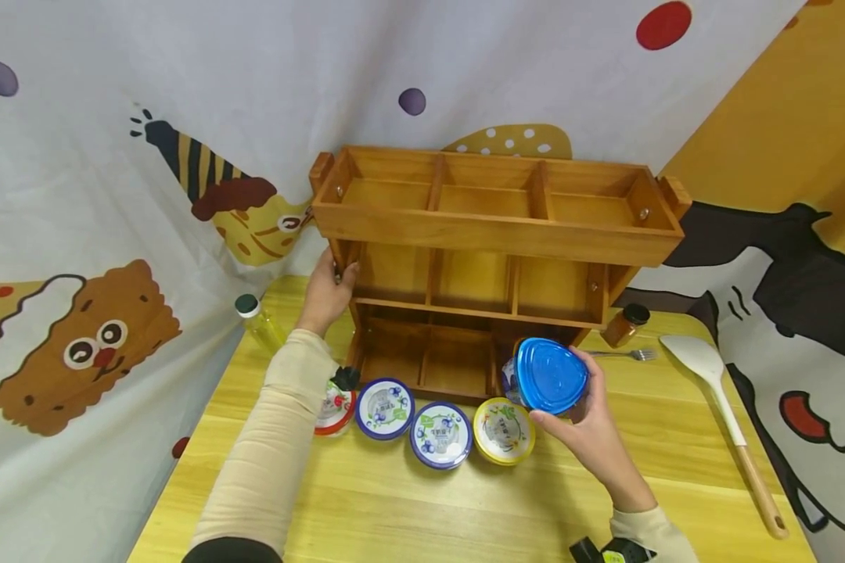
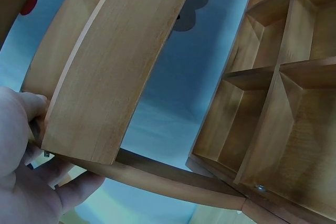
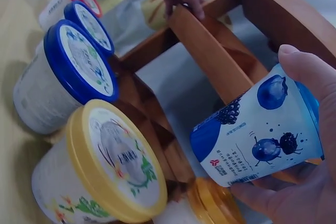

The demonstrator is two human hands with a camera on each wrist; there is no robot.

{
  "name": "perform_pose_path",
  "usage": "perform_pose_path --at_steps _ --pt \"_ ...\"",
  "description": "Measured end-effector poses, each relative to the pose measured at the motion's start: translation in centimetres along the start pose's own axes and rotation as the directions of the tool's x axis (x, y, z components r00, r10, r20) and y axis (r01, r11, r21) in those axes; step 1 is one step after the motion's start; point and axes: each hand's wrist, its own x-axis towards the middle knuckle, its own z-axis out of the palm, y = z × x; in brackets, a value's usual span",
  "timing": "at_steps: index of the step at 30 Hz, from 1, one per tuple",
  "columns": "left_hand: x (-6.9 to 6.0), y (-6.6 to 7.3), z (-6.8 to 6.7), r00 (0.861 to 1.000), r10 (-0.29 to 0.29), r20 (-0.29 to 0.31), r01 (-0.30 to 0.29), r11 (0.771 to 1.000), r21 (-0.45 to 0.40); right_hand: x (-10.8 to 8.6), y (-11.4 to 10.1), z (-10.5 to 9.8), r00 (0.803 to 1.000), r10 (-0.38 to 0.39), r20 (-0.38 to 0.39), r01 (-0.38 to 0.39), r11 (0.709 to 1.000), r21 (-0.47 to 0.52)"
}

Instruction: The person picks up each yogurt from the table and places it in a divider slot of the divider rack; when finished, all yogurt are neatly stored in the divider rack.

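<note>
My left hand (image 1: 326,293) grips the left end of the middle tier of a three-tier wooden rack (image 1: 496,236); in the left wrist view, the thumb and fingers (image 2: 79,190) are around that tier's end. My right hand (image 1: 597,442) holds a cup with a blue lid (image 1: 551,375) in front of the rack's lower right. Blueberries are printed on the cup's side (image 3: 257,135). Along the rack's front stand a red-rimmed tub (image 1: 338,414), two blue-rimmed tubs (image 1: 385,408) and a yellow-rimmed tub (image 1: 505,432). An orange-lidded container (image 3: 215,203) shows partly beneath the cup.
A green-capped bottle (image 1: 260,319) stands left of the rack. To the right are a black-lidded jar (image 1: 627,324), a fork (image 1: 641,355) and a white spatula with a wooden handle (image 1: 718,407). A printed cloth (image 1: 253,78) hangs behind the table (image 1: 394,508).
</note>
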Motion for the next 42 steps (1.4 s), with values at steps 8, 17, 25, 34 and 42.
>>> perform_pose_path --at_steps 8,17,25,34,42 --pt "0.0 0.2 0.0 1.0 0.018 -0.006 -0.018 1.0 -0.003 2.3 0.3 1.7 0.994 0.018 0.107 -0.024 0.998 0.055" --pt "-0.1 0.1 0.0 0.999 0.029 -0.025 -0.029 1.0 -0.006 4.8 1.0 2.6 0.981 -0.002 0.192 0.009 0.999 -0.038" --pt "0.0 0.1 0.0 1.0 0.018 -0.014 -0.018 1.0 0.004 6.0 1.4 3.3 0.97 0.071 0.233 -0.057 0.996 -0.069" --pt "-0.1 0.2 0.0 1.0 -0.004 0.004 0.004 1.0 -0.01 7.5 1.8 4.7 0.948 0.115 0.296 -0.092 0.991 -0.093" --pt "-0.1 0.2 0.0 1.0 -0.007 0.006 0.007 1.0 -0.004 8.5 2.3 6.2 0.935 0.121 0.334 -0.087 0.989 -0.116"
